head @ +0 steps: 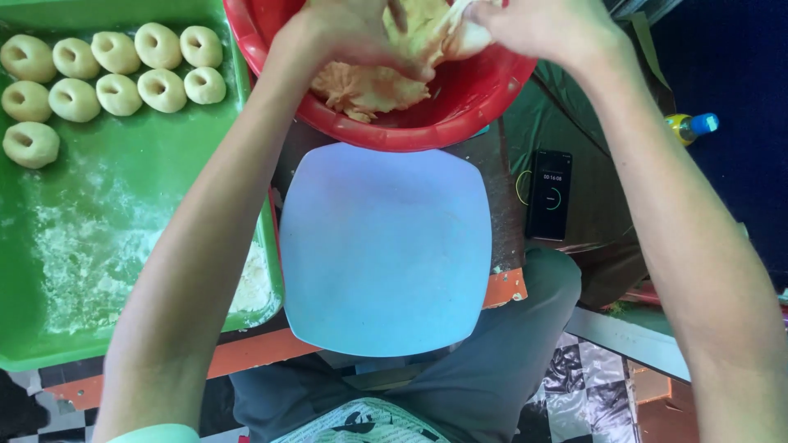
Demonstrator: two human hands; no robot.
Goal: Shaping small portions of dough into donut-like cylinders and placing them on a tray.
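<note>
Both hands work in the red bowl (pixel 460 115) at the top of the view, where a mass of pale yellow dough (pixel 369 86) lies against the near wall; the left hand (pixel 349 33) has its grip pressed down into the dough, fingers curled around a lump of it; the right hand (pixel 538 29) has its grip clamped on a stretched strand of the same dough, pulled up and toward the bowl's right rim; the bowl's near rim overlaps the far edge of a pale blue square plate (pixel 386 254), which lies bare on the counter (pixel 505 287) just below the hands; to the left a green tray (pixel 98 246) dusted with flour carries rows of ring-shaped dough pieces (pixel 119 70) at its far end; a dark phone (pixel 548 194) lies right of the plate, close to the right forearm; both forearms reach forward, the left crossing the tray's right edge.
</note>
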